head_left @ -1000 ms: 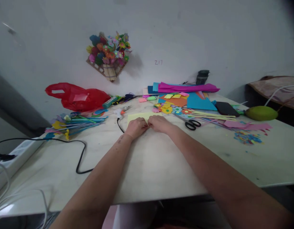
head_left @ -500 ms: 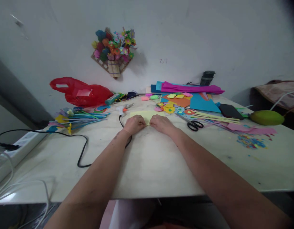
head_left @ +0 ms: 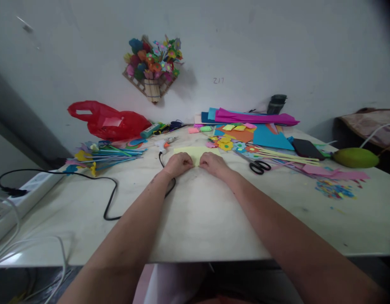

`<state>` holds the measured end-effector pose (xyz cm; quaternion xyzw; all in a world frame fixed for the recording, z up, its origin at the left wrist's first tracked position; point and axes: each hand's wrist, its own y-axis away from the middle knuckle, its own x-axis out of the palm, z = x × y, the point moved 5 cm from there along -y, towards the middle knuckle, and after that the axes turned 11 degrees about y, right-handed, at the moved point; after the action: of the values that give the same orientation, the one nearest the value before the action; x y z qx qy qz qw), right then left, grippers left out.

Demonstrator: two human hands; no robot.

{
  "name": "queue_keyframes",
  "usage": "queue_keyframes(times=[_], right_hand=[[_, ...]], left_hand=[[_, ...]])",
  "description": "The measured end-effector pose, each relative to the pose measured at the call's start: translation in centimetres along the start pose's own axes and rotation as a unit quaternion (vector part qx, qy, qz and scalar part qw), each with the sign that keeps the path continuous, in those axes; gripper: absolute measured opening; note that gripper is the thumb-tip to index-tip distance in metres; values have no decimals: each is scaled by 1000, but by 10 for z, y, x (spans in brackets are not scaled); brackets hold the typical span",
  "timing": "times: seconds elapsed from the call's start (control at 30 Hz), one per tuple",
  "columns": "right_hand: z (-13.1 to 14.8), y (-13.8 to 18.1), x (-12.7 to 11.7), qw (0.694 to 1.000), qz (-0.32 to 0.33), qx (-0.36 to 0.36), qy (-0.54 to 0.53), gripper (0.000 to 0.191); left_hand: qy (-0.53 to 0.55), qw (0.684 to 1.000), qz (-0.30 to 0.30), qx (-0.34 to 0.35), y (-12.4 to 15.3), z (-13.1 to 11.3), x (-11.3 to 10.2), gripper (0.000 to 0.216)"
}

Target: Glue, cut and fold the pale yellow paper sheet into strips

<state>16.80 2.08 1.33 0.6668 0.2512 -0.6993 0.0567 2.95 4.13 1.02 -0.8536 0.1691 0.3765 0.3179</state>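
A sheet of pale yellow paper [head_left: 196, 151] lies flat on the table [head_left: 210, 219] under both of my hands. The fingers of my left hand [head_left: 180, 164] are closed in a pinch at the sheet's near edge. Just across from it, my right hand [head_left: 213, 164] pinches the same edge, with a small gap of paper between the two. My fingers cover most of the near edge. A white glue gun [head_left: 161, 146] rests behind my left hand, its black cord passing under my left forearm. Black-handled scissors [head_left: 258, 166] lie to the right of my right hand.
Paper flowers with stems [head_left: 109, 156] and a red plastic bag [head_left: 110, 122] lie left. Coloured sheets [head_left: 271, 137], flower cutouts [head_left: 225, 145], yellow strips [head_left: 286, 156], a phone [head_left: 307, 149] and paper scraps [head_left: 336, 190] are on the right. A power strip [head_left: 30, 198] lies at the left edge.
Both hands stay pinched at the paper's near edge, almost unmoved. The whole view has shifted slightly.
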Motion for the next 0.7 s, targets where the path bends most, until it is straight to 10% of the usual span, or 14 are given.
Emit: queue_keyframes(times=[0.7], right_hand=[[0,-4,1,998,42,56,-7,14]], left_hand=[[-68,997,19,-1,-1,-6,4,9]])
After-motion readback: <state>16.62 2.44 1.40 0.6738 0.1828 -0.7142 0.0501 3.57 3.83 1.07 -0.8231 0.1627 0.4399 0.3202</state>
